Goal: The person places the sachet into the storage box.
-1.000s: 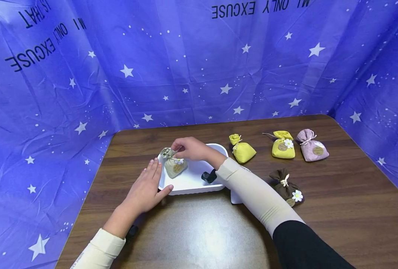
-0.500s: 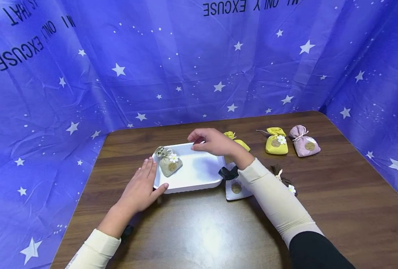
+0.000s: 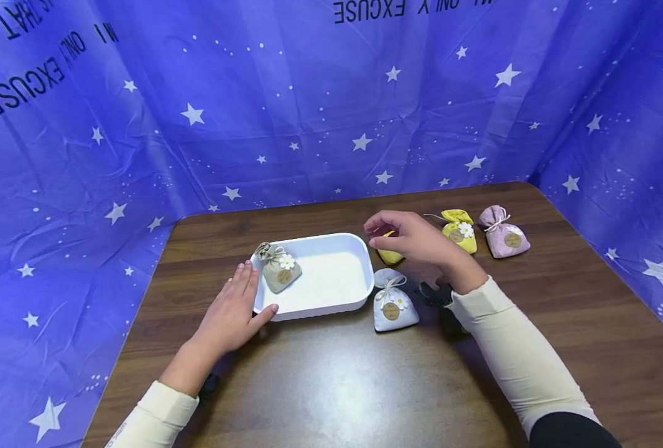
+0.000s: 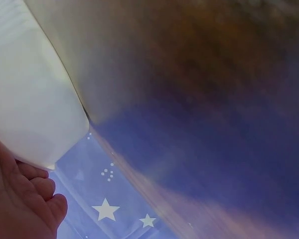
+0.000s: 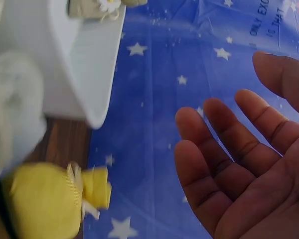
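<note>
A white plastic tray (image 3: 331, 274) sits on the table with a beige drawstring sachet (image 3: 281, 274) at its left end. My left hand (image 3: 227, 314) rests against the tray's left side, fingers straight and thumb along the front edge. My right hand (image 3: 415, 236) hovers over a yellow sachet (image 3: 390, 256), partly hiding it. In the right wrist view, that hand's fingers are loosely bent and hold nothing, with the yellow sachet (image 5: 47, 201) apart from them. A white sachet (image 3: 394, 308) with a daisy and round tag lies just right of the tray.
Farther right lie a second yellow sachet (image 3: 459, 231) and a pink sachet (image 3: 505, 233). A dark sachet (image 3: 453, 325) is mostly hidden under my right wrist. A blue star-printed curtain (image 3: 309, 112) stands behind the wooden table (image 3: 309, 386).
My right hand has let go of the beige sachet in the tray and moved right, over the yellow sachet. The left hand stays at the tray. The view has shifted slightly.
</note>
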The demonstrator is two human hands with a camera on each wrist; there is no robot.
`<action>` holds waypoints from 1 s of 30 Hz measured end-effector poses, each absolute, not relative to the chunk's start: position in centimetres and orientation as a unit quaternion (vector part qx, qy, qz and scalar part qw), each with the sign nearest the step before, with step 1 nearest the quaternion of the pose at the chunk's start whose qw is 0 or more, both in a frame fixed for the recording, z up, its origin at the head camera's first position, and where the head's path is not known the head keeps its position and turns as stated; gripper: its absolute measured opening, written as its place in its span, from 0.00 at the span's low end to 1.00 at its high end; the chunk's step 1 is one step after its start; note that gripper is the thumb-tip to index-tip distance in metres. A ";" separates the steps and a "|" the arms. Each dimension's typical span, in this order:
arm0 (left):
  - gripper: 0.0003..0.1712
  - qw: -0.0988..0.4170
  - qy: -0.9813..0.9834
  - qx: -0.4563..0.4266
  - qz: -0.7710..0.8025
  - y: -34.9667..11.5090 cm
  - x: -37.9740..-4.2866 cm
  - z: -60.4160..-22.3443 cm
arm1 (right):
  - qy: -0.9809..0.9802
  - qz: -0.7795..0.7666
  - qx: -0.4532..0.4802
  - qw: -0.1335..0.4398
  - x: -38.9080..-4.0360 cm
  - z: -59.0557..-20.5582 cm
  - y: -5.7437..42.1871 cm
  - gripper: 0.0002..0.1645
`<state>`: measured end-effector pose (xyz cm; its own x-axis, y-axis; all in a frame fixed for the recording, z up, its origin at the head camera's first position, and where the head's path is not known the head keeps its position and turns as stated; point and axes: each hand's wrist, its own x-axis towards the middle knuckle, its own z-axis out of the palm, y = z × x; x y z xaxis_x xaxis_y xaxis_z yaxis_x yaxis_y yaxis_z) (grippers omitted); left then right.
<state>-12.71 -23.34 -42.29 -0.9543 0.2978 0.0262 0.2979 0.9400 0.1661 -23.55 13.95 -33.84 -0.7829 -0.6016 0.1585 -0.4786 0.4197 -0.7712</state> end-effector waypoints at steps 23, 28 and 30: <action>0.55 -0.012 -0.985 -0.152 -0.077 -23.4 -12.9 -42.2 | 0.868 -0.426 -0.253 0.023 -19.3 -36.9 26.6 0.14; 0.55 -0.013 -0.985 -0.151 -0.081 -23.3 -12.9 -42.3 | 0.874 -0.416 -0.249 0.019 -18.3 -37.8 28.6 0.13; 0.55 -0.014 -0.985 -0.150 -0.081 -23.3 -12.9 -42.4 | 0.876 -0.415 -0.244 0.021 -18.0 -38.1 29.2 0.13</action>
<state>-12.90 -23.35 -42.37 -0.9546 0.2978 -0.0039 0.2932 0.9421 0.1629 -17.97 29.24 -38.14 -0.8797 -0.4455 0.1662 -0.4109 0.5361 -0.7374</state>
